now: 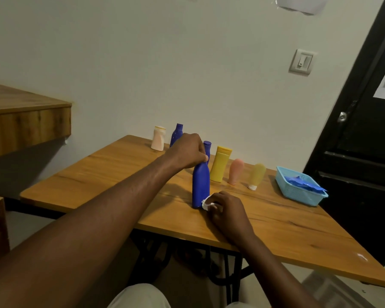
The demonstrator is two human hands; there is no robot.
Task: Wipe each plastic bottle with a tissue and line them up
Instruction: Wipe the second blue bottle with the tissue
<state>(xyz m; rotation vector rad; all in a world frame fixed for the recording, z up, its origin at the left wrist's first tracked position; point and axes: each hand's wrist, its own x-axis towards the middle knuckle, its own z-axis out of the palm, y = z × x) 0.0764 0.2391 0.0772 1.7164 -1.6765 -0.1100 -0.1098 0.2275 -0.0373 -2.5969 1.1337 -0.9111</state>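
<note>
Wooden table [98, 174]: six bottles [220, 167], blue basket [298, 193].

Six plastic bottles stand on the surface [98, 174]: two dark blue, two yellow, one pink and one cream. The blues are a tall blue bottle [201, 187] near the middle and a smaller blue bottle [176, 134] at the far left. The yellows are a flat-capped yellow bottle [220, 167] and, further right, a rounded yellow tube [257, 174] on its white cap. The one pink tube [236, 172] stands between them; the one cream bottle [157, 142] is leftmost. There is one white tissue [207, 204], one light-blue basket [296, 193] at the right, one wall switch [301, 62] and one dark door [365, 130].
</note>
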